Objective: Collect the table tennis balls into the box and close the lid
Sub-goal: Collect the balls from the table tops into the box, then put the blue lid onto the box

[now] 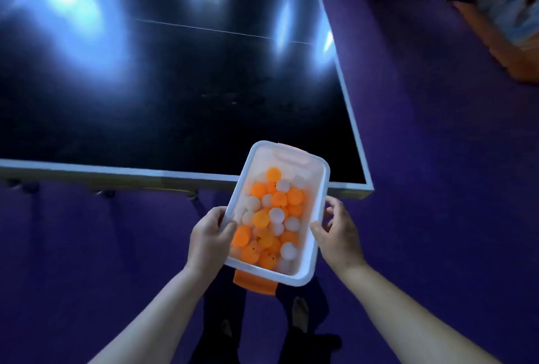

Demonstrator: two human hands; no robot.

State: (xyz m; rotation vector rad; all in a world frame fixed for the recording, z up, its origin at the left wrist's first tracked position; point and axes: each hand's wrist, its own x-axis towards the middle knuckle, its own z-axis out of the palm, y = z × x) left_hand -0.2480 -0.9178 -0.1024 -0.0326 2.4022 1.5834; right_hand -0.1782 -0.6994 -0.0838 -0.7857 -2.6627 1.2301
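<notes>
A person stands at the near right corner of a dark table tennis table (175, 101), looking down at a clear plastic storage box (243, 177) with a white rim, held in the air in both hands. The box sits between the hands, its long sides running near to far and slanting a little to the right. Its far end overlaps the table's near edge in the view; its near end hangs over the purple floor (437, 188).

The left hand (208, 235) grips the left long side towards the near end, thumb hooked over the rim. The right hand (339, 232) grips the right long side opposite, thumb on the rim and fingers curled round the outside wall.

The box is heaped with orange and white table tennis balls (274, 218). An orange latch (253, 283) hangs down from the near end; a second latch (291, 153) shows at the far end. Whether a clear lid lies over the balls cannot be told.
</notes>
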